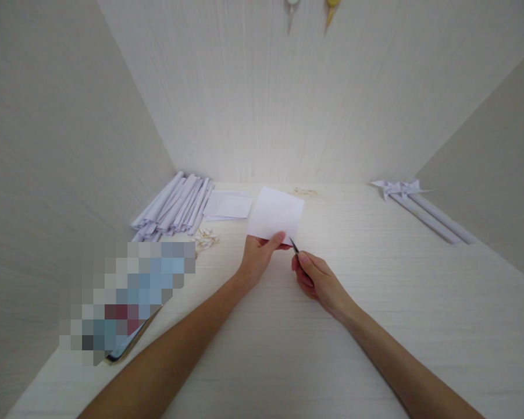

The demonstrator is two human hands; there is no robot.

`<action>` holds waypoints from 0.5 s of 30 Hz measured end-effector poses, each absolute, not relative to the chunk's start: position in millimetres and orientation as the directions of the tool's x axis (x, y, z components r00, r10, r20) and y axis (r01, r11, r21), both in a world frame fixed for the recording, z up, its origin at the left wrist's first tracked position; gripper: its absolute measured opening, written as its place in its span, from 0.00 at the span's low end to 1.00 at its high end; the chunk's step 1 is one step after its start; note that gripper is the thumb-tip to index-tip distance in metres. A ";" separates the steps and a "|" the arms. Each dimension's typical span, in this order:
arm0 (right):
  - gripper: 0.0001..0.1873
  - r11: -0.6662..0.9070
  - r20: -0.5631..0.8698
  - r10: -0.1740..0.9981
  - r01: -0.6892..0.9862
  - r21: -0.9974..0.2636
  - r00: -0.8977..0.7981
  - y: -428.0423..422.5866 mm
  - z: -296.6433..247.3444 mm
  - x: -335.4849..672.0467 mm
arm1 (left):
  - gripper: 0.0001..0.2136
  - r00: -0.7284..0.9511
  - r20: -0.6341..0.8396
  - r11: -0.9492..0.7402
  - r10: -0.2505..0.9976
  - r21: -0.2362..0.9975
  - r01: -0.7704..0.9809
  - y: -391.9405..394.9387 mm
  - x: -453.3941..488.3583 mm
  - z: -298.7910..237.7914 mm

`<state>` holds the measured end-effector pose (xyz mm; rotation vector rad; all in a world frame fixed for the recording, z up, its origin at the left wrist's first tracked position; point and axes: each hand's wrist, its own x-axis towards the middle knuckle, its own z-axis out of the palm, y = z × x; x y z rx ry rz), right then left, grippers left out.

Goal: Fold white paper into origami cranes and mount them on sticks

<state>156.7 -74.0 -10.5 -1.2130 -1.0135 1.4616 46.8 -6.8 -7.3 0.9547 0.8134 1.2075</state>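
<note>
My left hand point(260, 254) pinches the near edge of a square white sheet of paper point(275, 212), thumb on top and fingers underneath. The sheet is tilted a little above the table. In my right hand point(316, 279) is a pair of small scissors point(294, 247), with dark, narrow pointed blades. Their tip reaches the sheet's near right corner; I cannot tell whether it touches the paper. The handles are mostly hidden by my fingers. To the left of the held sheet lie more flat white sheets point(228, 205).
Rolled paper tubes point(174, 203) are piled at the back left. Small whitish bits point(206, 238) lie before them, thin pale loops point(305, 191) near the wall. Two paper pinwheels point(401, 188) on paper sticks point(428, 220) rest at the right. A blurred-out flat object point(133, 337) lies left.
</note>
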 end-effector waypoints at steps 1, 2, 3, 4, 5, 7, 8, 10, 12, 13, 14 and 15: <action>0.20 -0.205 -0.198 0.978 -0.150 -0.967 -0.057 -74.1 -10.8 156.8 | 0.11 0.182 -0.016 0.086 0.983 0.920 -0.383 -6.8 46.7 -7.3; 0.20 -0.201 -0.195 0.979 -0.142 -0.969 -0.055 -74.2 -11.1 156.9 | 0.11 0.181 -0.016 0.085 0.983 0.920 -0.382 -6.8 46.5 -7.3; 0.21 -0.195 -0.190 0.981 -0.132 -0.972 -0.051 -74.3 -11.5 157.0 | 0.10 0.183 -0.016 0.086 0.983 0.920 -0.382 -6.8 46.4 -7.3; 0.21 -0.189 -0.184 0.982 -0.121 -0.975 -0.047 -74.5 -11.9 157.0 | 0.10 0.186 -0.013 0.085 0.982 0.919 -0.385 -6.9 46.3 -7.4; 0.21 -0.182 -0.178 0.983 -0.108 -0.977 -0.041 -74.6 -12.3 157.0 | 0.10 0.190 -0.010 0.085 0.982 0.917 -0.389 -7.0 46.1 -7.5; 0.21 -0.169 -0.167 0.985 -0.084 -0.982 -0.031 -74.9 -13.0 157.0 | 0.10 0.196 -0.004 0.083 0.981 0.916 -0.394 -7.1 45.9 -7.6; 0.21 -0.165 -0.163 0.986 -0.075 -0.983 -0.027 -74.9 -13.2 157.0 | 0.10 0.198 -0.003 0.082 0.980 0.916 -0.393 -7.1 45.8 -7.8; 0.21 -0.159 -0.158 0.987 -0.060 -0.985 -0.021 -74.9 -13.7 157.0 | 0.10 0.198 -0.002 0.080 0.980 0.918 -0.388 -7.0 45.7 -8.0; 0.21 -0.160 -0.160 0.987 -0.052 -0.986 -0.015 -74.7 -13.8 156.9 | 0.10 0.199 -0.005 0.084 0.980 0.918 -0.388 -6.8 45.5 -8.2; 0.21 -0.164 -0.163 0.987 -0.051 -0.985 -0.013 -74.6 -13.8 156.8 | 0.10 0.202 -0.006 0.086 0.979 0.916 -0.392 -6.6 45.4 -8.3; 0.21 -0.167 -0.166 0.986 -0.052 -0.985 -0.011 -74.5 -13.7 156.7 | 0.10 0.205 -0.005 0.088 0.979 0.913 -0.397 -6.5 45.3 -8.4; 0.21 -0.168 -0.168 0.986 -0.052 -0.984 -0.011 -74.4 -13.5 156.5 | 0.10 0.208 -0.005 0.090 0.978 0.911 -0.402 -6.4 45.2 -8.5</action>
